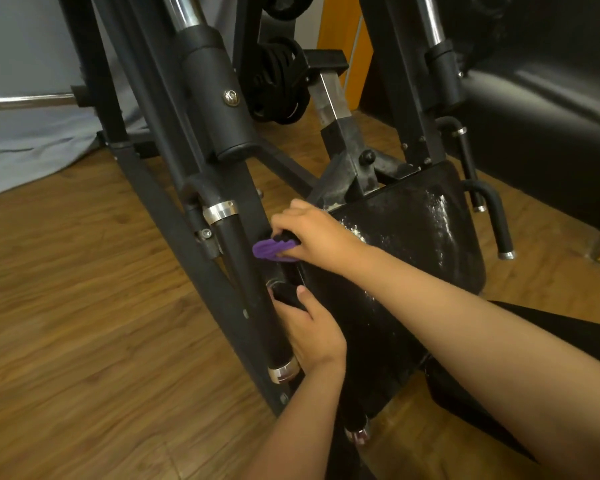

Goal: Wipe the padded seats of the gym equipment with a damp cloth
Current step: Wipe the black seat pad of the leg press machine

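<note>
Seat pad [413,258] of the machine lies right in front of me, black and shiny, with white specks across its far right part. Nearest to me, my left hand [317,336] curls round a black handle [267,323] just beside the pad's left edge. Its thumb points up, and the fingers are hidden behind the bar. The handle ends in a chrome cap. Just beyond, my right hand [312,237] reaches across the pad and pinches a bunched purple cloth [274,250] between thumb and curled fingers. The cloth sits at the pad's left edge, close to the machine's black frame [174,237]. On the pad's right side a second handle [496,220] hangs down. Farther back a square post [333,98] rises behind the seat, with black weight plates [278,81] to its left. A black padded bench [541,109] stands far right on the wooden floor [66,306], and a grey sheet [32,140] lies far left.
</note>
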Demonstrator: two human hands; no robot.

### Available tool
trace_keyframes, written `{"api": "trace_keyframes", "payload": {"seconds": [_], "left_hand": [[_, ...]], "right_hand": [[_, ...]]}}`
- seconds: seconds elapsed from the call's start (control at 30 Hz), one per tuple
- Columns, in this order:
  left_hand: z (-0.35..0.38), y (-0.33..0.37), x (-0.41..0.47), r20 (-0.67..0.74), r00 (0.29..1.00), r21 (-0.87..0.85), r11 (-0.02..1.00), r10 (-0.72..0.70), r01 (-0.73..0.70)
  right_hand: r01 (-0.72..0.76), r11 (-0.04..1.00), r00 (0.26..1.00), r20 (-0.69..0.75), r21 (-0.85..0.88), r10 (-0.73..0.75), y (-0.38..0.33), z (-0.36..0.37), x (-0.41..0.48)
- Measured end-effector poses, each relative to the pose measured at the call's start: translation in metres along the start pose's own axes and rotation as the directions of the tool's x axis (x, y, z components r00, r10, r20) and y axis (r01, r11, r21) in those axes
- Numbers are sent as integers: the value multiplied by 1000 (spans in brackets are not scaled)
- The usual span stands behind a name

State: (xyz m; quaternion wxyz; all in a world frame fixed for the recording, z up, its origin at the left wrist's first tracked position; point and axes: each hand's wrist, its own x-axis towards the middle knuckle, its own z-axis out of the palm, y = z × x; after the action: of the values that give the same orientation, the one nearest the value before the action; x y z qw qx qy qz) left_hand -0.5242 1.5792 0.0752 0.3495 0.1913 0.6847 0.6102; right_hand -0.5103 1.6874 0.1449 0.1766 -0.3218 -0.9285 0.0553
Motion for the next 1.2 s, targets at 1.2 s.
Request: {"api": "trace_keyframes", "payload": {"seconds": [1.2], "left_hand": [[136,96,116,651,541,578,116,533,-808]], "right_hand": [[-550,520,358,-378,654,854,250,-94,-120]]}}
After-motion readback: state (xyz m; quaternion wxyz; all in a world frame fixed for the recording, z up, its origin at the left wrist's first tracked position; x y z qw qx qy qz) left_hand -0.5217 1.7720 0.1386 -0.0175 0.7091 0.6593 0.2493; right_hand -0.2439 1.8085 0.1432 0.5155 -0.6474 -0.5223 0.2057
